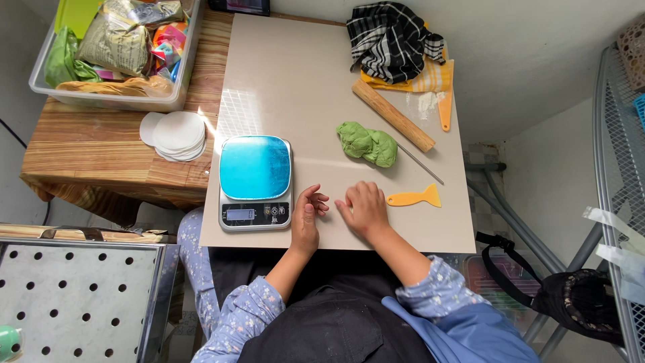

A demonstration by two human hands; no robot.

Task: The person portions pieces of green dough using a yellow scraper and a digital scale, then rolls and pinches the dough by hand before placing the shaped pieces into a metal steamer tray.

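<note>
Both hands rest on the beige mat [282, 87] over the desk: left hand [306, 218] beside the scale [256, 181], fingers loosely curled, empty; right hand [365, 208] flat, empty. Green dough [367, 144] lies beyond, near the yellow scraper [413, 197].

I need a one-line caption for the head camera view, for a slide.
Both hands, left hand and right hand, rest on a beige mat between a kitchen scale and green dough.
</note>
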